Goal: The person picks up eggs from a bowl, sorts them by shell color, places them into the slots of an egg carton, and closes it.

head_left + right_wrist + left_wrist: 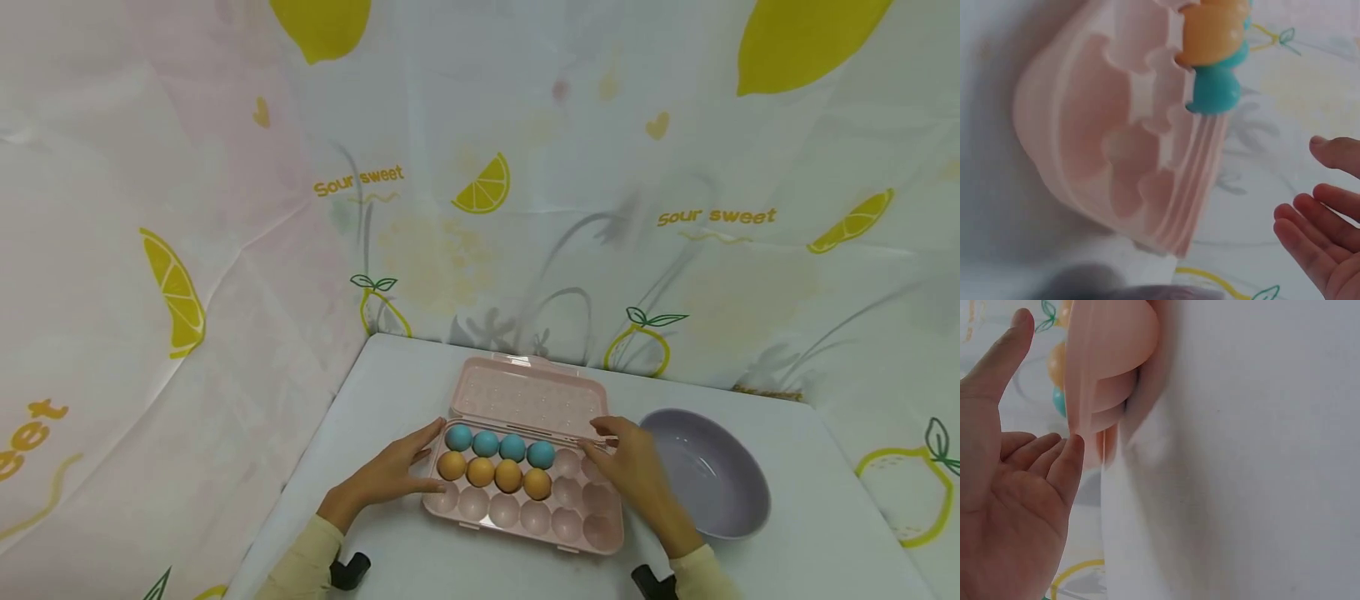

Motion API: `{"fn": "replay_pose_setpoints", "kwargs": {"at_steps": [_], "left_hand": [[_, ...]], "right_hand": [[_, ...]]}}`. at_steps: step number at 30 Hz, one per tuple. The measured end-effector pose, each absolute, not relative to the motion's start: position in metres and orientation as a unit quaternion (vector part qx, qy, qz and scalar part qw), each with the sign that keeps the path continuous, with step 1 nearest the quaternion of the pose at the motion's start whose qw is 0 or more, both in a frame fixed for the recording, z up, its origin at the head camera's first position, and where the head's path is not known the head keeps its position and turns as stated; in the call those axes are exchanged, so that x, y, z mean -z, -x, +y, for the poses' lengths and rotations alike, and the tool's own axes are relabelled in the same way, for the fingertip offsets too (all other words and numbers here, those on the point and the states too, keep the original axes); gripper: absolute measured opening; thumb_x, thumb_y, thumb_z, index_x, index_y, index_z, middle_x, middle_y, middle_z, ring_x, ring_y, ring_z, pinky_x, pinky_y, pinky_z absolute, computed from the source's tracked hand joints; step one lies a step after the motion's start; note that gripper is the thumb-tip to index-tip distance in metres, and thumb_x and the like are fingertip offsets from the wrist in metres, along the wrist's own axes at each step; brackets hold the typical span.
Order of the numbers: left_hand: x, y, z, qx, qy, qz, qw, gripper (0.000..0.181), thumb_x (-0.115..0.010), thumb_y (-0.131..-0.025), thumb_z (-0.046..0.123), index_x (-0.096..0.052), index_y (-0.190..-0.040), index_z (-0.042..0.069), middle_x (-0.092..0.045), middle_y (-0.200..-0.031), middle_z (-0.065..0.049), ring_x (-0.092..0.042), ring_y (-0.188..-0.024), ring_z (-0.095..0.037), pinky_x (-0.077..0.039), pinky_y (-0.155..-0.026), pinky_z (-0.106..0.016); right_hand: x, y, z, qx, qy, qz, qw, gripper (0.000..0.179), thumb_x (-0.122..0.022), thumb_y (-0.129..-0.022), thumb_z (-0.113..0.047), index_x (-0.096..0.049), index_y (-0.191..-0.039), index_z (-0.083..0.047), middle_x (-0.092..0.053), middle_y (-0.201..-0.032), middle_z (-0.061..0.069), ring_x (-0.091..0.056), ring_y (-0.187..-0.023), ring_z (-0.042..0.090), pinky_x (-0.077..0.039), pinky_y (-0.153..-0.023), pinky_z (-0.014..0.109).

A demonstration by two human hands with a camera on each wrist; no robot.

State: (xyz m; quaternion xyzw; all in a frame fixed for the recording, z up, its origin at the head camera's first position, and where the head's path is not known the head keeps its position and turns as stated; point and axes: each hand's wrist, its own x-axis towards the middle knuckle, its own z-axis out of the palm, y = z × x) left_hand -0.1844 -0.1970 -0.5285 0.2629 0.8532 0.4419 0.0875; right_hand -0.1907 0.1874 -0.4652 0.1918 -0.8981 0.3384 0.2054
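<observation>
A pink egg box point(535, 517) lies on the white table with its lid point(528, 396) folded back. Several blue eggs point(486, 443) fill part of the back row, and several orange eggs point(480, 472) sit in the row before it. The front row and right-hand cups hold no eggs. At the box's left end is my left hand point(393, 468), fingers extended, fingertips right at the rim; the left wrist view shows the palm beside the box wall point(1110, 344). My right hand point(633, 458) hovers over the right back corner, fingers loosely bent, holding nothing point(1329, 231).
A purple-grey bowl point(712, 475) stands close to the right of the box, behind the right forearm. Lemon-printed cloth point(480, 250) hangs behind the table point(390, 375) and along its left side.
</observation>
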Motion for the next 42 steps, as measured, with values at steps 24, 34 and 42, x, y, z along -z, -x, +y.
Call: {"fn": "replay_pose_setpoints", "kwargs": {"at_steps": [24,34,42], "left_hand": [[0.499,0.269,-0.178,-0.397,-0.205,0.895,0.000,0.061,-0.057,-0.100,0.020,-0.032,-0.148,-0.006,-0.037,-0.149,-0.024,-0.043,-0.133,-0.036,-0.046,-0.104,-0.046],[0.503,0.302,-0.173,-0.395,-0.143,0.907,0.017,0.057,-0.055,-0.101,0.028,-0.040,-0.145,-0.006,-0.048,-0.141,-0.025,-0.050,-0.127,-0.036,-0.046,-0.104,-0.048],[0.504,0.315,-0.160,-0.410,-0.118,0.902,0.061,0.060,-0.048,-0.103,0.036,-0.039,-0.146,-0.004,-0.043,-0.146,-0.022,-0.048,-0.129,-0.035,-0.040,-0.109,-0.048]], "right_hand": [[0.448,0.263,0.209,-0.308,-0.103,-0.939,0.115,0.047,-0.072,-0.088,-0.018,-0.061,-0.122,0.011,-0.064,-0.112,0.031,-0.067,-0.095,0.043,-0.059,-0.077,0.052],[0.455,0.293,0.206,-0.294,-0.100,-0.948,0.075,0.045,-0.068,-0.090,-0.018,-0.059,-0.118,0.016,-0.060,-0.118,0.033,-0.062,-0.104,0.046,-0.054,-0.087,0.056],[0.470,0.312,0.210,-0.265,-0.056,-0.962,0.030,0.036,-0.070,-0.086,-0.022,-0.061,-0.081,0.011,-0.058,-0.070,0.017,-0.054,-0.064,0.027,-0.049,-0.056,0.039]]}}
